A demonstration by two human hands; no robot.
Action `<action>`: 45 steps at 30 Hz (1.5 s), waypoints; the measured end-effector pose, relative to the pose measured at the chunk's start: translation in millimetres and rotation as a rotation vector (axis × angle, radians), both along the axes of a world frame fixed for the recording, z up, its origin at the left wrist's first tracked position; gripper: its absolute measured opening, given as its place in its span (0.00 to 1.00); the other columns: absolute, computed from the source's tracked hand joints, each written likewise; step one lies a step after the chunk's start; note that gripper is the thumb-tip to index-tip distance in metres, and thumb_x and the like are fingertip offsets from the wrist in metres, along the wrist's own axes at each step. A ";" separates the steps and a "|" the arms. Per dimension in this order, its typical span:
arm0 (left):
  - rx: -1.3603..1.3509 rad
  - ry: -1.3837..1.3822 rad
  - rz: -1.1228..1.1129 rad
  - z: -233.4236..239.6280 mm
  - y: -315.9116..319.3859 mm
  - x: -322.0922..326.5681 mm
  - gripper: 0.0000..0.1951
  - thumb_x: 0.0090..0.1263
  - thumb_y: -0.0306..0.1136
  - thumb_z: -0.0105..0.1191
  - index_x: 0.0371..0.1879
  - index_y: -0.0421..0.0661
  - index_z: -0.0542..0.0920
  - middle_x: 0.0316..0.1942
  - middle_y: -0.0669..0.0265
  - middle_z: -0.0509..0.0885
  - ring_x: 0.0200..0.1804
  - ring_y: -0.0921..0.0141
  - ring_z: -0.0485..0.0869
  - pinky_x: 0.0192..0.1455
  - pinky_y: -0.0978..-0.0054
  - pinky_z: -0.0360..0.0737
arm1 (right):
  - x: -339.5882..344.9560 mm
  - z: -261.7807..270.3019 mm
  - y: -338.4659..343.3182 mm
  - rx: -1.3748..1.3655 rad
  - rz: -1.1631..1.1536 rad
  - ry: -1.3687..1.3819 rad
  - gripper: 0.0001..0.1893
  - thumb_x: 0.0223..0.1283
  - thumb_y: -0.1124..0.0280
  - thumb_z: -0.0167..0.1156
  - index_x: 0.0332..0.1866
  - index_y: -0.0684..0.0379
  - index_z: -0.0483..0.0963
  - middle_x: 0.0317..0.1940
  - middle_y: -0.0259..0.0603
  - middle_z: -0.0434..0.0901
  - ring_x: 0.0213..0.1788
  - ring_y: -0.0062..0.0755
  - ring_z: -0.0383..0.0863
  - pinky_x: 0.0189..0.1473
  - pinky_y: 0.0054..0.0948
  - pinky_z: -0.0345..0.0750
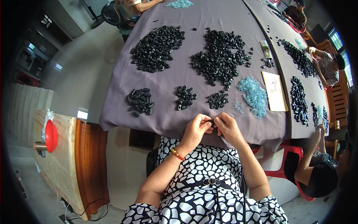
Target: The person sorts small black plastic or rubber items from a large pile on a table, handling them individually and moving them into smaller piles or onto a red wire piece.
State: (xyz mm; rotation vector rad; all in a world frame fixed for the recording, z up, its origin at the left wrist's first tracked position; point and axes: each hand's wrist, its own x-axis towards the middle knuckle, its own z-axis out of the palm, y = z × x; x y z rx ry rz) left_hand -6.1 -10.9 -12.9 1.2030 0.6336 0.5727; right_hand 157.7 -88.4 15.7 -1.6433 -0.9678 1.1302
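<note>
Both hands meet at the near edge of a cloth-covered table (167, 123). My left hand (197, 126) and my right hand (226, 126) pinch a small black plastic part (211, 122) between their fingertips; most of it is hidden. Just beyond lie a small pile of black ring-like parts (217, 100), a pile of longer black parts (186, 97) and a pile of ridged black parts (140, 101). Right of these, a heap of small clear-blue pieces (253, 96) has a smaller cluster (238, 106) beside it.
Two large heaps of black parts (158, 49) (221, 53) lie farther back. At right are a flat card (275, 91) and a tube (266, 51). Other people sit around, one close by on a red chair (288, 159). A wooden cabinet (91, 165) stands left.
</note>
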 end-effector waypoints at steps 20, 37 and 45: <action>-0.042 -0.056 0.004 -1.8 -0.9 -1.4 0.15 0.82 0.36 0.54 0.55 0.35 0.79 0.44 0.61 0.87 0.42 0.72 0.88 0.48 0.75 0.87 | -5.5 0.5 2.4 -0.052 -0.053 -0.056 0.15 0.78 0.61 0.57 0.41 0.64 0.75 0.27 0.31 0.77 0.24 0.16 0.73 0.28 0.22 0.73; -0.088 -0.025 -0.012 -7.1 -0.3 -3.7 0.11 0.81 0.31 0.55 0.51 0.35 0.79 0.42 0.62 0.86 0.40 0.73 0.88 0.45 0.77 0.87 | -5.8 2.9 2.7 0.019 0.091 -0.463 0.13 0.74 0.64 0.58 0.38 0.65 0.72 0.33 0.51 0.81 0.38 0.50 0.82 0.43 0.41 0.78; -0.067 0.005 -0.025 -4.4 -0.4 -3.5 0.10 0.81 0.31 0.55 0.51 0.36 0.80 0.42 0.63 0.86 0.40 0.74 0.88 0.45 0.77 0.87 | -10.0 2.5 -1.6 0.047 0.049 -0.520 0.13 0.74 0.64 0.57 0.39 0.65 0.73 0.36 0.54 0.82 0.41 0.56 0.83 0.45 0.45 0.78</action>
